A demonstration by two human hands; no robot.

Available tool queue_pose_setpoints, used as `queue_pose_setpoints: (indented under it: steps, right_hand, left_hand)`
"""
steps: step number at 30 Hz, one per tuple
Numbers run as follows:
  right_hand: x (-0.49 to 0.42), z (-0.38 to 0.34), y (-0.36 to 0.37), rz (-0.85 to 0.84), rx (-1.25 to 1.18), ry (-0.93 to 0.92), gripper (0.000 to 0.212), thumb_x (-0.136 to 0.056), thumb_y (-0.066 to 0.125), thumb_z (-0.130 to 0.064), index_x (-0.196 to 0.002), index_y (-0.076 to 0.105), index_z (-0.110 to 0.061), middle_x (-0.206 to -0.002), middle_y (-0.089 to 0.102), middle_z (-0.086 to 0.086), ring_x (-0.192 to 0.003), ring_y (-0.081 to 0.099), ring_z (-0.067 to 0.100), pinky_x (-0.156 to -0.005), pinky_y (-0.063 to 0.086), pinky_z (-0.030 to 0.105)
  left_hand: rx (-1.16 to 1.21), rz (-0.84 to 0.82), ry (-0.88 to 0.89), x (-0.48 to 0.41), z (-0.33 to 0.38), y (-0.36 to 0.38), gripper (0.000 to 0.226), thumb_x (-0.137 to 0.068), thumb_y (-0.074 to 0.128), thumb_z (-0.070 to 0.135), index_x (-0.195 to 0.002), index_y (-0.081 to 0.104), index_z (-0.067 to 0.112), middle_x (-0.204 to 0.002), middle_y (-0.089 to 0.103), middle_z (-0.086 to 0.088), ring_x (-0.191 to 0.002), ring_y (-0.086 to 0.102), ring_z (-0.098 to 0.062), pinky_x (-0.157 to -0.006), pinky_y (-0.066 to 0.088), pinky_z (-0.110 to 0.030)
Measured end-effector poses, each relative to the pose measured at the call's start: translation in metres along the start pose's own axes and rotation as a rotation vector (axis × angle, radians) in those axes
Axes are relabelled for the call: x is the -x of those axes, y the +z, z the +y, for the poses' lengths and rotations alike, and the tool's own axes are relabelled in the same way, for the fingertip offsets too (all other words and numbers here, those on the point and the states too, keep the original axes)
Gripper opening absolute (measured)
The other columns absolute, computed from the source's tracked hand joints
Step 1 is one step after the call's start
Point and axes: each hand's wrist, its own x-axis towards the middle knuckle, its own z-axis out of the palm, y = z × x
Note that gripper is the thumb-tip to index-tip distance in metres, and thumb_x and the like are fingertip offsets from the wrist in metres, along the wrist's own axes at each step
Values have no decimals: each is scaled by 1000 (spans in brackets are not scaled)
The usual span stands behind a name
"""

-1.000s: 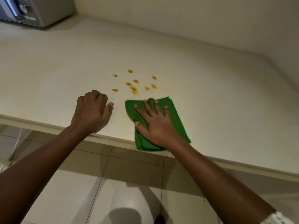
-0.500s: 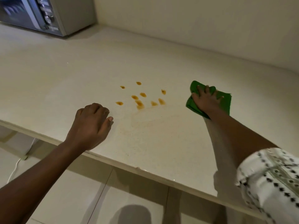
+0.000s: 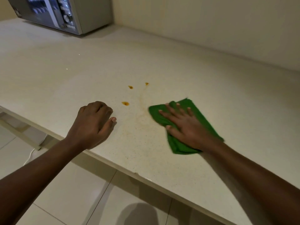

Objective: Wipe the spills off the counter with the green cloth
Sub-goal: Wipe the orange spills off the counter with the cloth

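— Right hand?
— Flat, fingers spread, pressing the green cloth on the table, right of three orange spills.
— Left hand?
— Loosely curled, holding nothing, resting near the table's edge.

I'm seeing open counter lying all around; only the microwave is standing far back left, blocking that corner.

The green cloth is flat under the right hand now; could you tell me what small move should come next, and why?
Probably slide the green cloth left and away from the counter edge under the right hand. Three orange drops remain on the counter, with a faint smear beside the cloth. The left hand rests curled, close to the nearest drop.
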Motion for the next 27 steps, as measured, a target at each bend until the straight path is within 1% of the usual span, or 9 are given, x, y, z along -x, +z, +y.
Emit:
queue_pose_setpoints:
  steps: [3,6,8,11,16,20,22,25,27]
  right_hand:
    - [18,72,-21,81,47,212,59,-105,26,-51,-161,25,-35,-170,21,4,-157,17,30,-124,8,62]
    - [-16,119,-34,47,59,505,60,-107,24,-53,-163,17,-32,-172,11,9,-157,9,38,-121,9,70]
    - [-49,114,-31,25,65,604,64,-106,20,-57,-164,14,-29,-172,7,12,-156,6,43,-120,6,71]
    - [-77,56,-15,22,66,491,67,-104,18,-58,-163,15,-26,-171,9,14,-156,4,42,-120,4,72]
    - [-22,-73,16,-8,28,62,68,-100,15,-62,-162,15,-35,-172,6,4,-158,-2,33,-123,-2,63]
    - [46,-40,-2,-2,36,-51,63,-101,29,-54,-161,23,-36,-171,14,-3,-159,8,24,-126,0,52]
    - [49,13,-19,57,61,98,59,-103,36,-44,-160,28,-31,-169,25,3,-157,18,26,-127,10,54]
    - [19,57,-33,33,54,518,59,-108,27,-48,-163,16,-31,-172,11,7,-158,8,34,-123,9,65]
    - [-11,46,-28,19,33,641,63,-107,25,-52,-164,14,-28,-173,6,9,-157,3,38,-122,5,68]
  left_hand:
    - [10,-9,0,-2,0,-1,42,-98,47,43,-116,67,12,-116,66,-6,-108,62,-26,-89,45,-46]
    - [8,-7,5,-2,0,0,42,-98,46,43,-116,67,12,-116,65,-6,-108,62,-26,-88,45,-45]
    - [2,-8,9,-2,0,0,43,-97,45,45,-116,67,12,-116,65,-6,-108,61,-27,-88,45,-45]
    - [-7,-18,11,-3,0,0,46,-97,44,47,-117,67,12,-117,66,-8,-109,62,-28,-89,45,-45]
    - [-4,-2,20,-2,0,-1,44,-97,46,45,-115,68,12,-116,65,-8,-106,62,-29,-88,42,-44]
    - [14,18,36,-2,-3,1,42,-96,46,45,-112,68,12,-114,65,-7,-104,62,-28,-87,41,-43]
    - [17,14,41,-2,-2,1,41,-96,49,44,-112,68,12,-113,66,-7,-104,62,-29,-87,42,-44]
    - [17,0,47,-3,0,-1,40,-96,50,44,-112,69,12,-113,66,-8,-105,62,-28,-88,42,-44]
    - [15,-6,46,-3,0,-1,41,-96,49,44,-112,68,12,-114,66,-8,-105,62,-28,-88,41,-43]
